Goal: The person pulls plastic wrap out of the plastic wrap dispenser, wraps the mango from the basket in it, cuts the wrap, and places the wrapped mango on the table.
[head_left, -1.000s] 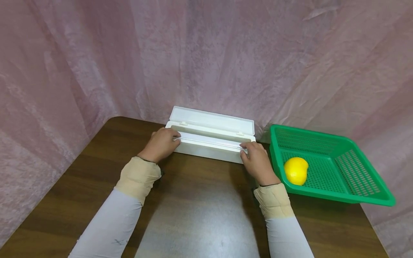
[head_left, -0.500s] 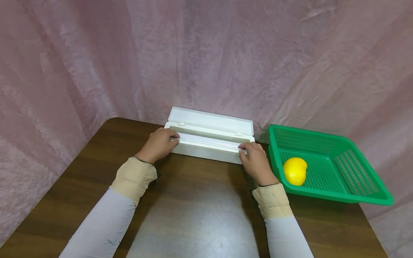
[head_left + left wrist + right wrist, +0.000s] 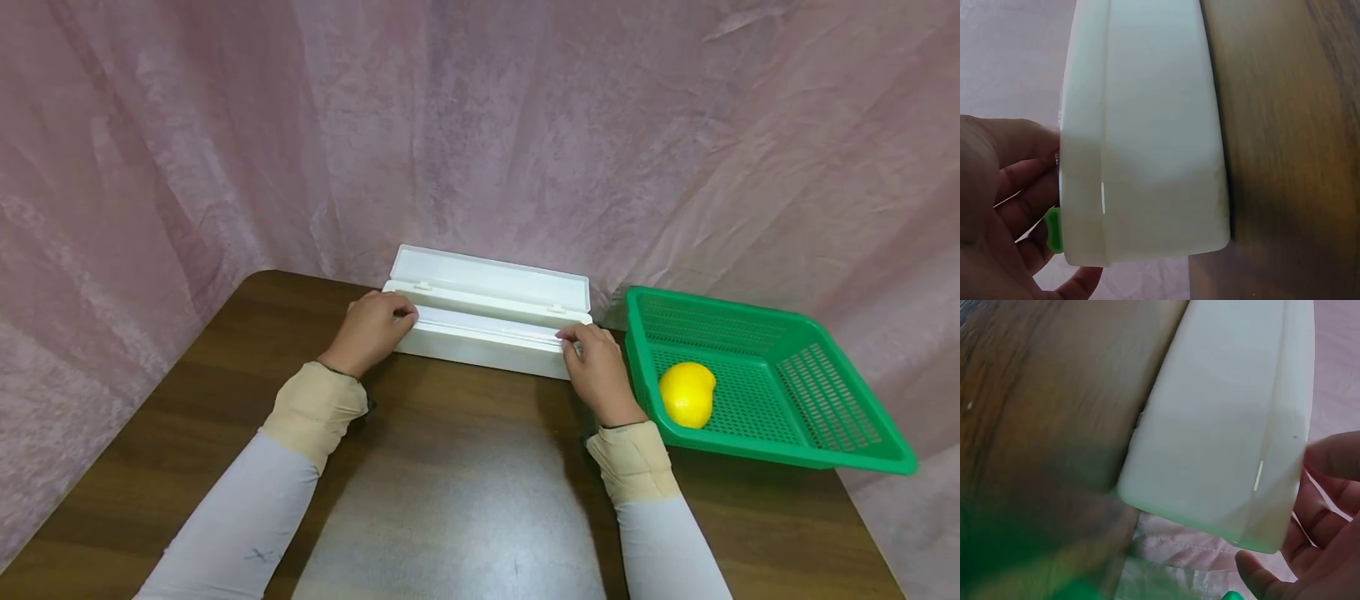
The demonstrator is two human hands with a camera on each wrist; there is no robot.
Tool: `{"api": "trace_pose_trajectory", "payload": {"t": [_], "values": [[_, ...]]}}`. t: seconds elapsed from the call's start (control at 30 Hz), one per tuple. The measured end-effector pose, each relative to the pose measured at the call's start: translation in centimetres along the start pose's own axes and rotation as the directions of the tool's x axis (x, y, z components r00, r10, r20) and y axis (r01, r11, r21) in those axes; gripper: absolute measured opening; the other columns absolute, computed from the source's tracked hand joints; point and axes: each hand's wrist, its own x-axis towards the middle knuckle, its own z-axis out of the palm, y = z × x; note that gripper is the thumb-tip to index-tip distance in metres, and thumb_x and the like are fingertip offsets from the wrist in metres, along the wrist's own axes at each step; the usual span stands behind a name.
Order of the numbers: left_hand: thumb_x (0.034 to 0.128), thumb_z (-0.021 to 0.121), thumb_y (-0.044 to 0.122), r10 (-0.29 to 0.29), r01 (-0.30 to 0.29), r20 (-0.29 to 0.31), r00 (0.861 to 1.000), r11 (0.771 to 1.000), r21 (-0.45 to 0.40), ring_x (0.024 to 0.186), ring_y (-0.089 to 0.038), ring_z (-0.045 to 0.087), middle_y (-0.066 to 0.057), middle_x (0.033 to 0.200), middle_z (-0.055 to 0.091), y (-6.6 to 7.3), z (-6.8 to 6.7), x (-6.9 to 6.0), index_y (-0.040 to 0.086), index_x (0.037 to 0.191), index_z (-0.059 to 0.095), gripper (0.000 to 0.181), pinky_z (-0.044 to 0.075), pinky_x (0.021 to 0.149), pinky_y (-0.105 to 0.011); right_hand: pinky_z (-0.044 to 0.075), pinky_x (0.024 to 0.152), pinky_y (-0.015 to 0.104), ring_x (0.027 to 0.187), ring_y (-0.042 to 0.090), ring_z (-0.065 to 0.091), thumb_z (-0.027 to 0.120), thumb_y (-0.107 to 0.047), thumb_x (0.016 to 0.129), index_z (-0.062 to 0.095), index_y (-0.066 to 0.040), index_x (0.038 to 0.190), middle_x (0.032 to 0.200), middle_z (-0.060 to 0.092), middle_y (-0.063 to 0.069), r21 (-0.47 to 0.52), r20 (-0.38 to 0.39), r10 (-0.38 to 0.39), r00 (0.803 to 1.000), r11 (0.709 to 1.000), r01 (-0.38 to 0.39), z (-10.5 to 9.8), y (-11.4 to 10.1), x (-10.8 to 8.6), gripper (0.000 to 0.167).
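A long white plastic-wrap dispenser box (image 3: 480, 346) stands at the back of the table, its lid (image 3: 491, 277) tipped back. My left hand (image 3: 371, 333) pinches the clear plastic wrap (image 3: 487, 327) at the left end of the box's opening, thumb against forefinger. At the right end, my right hand (image 3: 600, 375) pinches the wrap's other side. In the left wrist view a green slide cutter (image 3: 1054, 230) shows beside my fingers at the box's end. The right wrist view has my fingers (image 3: 1335, 456) behind the box's edge, their tips partly hidden.
To the right of the box a green plastic basket (image 3: 772, 458) overhangs the table's edge, with a yellow mango-like fruit (image 3: 687, 395) in it. Right behind the brown table (image 3: 450, 467) hangs a pink curtain (image 3: 480, 125).
My thumbs have come up from the box's front edge toward the forefingers, closing into pinches on the wrap. Box, lid and basket stay in place.
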Motion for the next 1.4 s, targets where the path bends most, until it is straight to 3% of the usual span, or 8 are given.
{"api": "trace_pose_trajectory", "payload": {"t": [0.3,0.6,0.87,1.4], "values": [[0.1007,0.059,0.021,0.029,-0.026,-0.056,0.998,0.998,0.058,0.1,-0.032,0.061,-0.009,0.107,0.075,0.11,0.73,0.1,0.009,0.099,0.074,0.02,0.04,0.088,-0.052,0.046,0.092,0.052,0.099,0.037,0.063,0.061,-0.005,0.096,0.071,-0.003,0.105,0.102,0.072,0.017,0.016,-0.101,-0.045,0.994,0.999,0.047,0.47,0.59,0.07,0.013],[0.1025,0.057,0.022,0.039,-0.034,-0.079,0.996,0.997,0.074,0.1,-0.031,0.064,-0.01,0.102,0.072,0.39,0.76,0.03,0.007,0.103,0.072,0.021,0.041,0.092,-0.053,0.051,0.085,0.047,0.089,0.033,0.067,0.062,-0.003,0.096,0.072,-0.003,0.103,0.097,0.069,0.017,0.014,-0.163,-0.091,0.982,0.995,0.094,0.5,0.5,0.08,0.012],[0.1035,0.055,0.02,0.059,-0.051,-0.105,0.993,0.996,0.078,0.088,-0.027,0.065,-0.01,0.096,0.069,0.51,0.68,-0.1,0.006,0.101,0.07,0.02,0.041,0.097,-0.053,0.051,0.086,0.048,0.091,0.033,0.066,0.062,-0.002,0.096,0.072,-0.002,0.103,0.099,0.069,0.016,0.041,-0.16,-0.116,0.98,0.991,0.124,0.55,0.55,-0.02,0.012],[0.103,0.056,0.017,0.108,-0.106,-0.116,0.987,0.994,0.021,0.086,-0.026,0.062,-0.011,0.096,0.066,0.56,0.2,-0.27,0.004,0.102,0.068,0.018,0.043,0.096,-0.053,0.054,0.084,0.045,0.092,0.031,0.064,0.061,0.0,0.097,0.07,0.0,0.106,0.098,0.065,0.017,0.108,-0.163,-0.144,0.976,0.981,0.163,0.03,0.5,-0.05,0.013]]}}
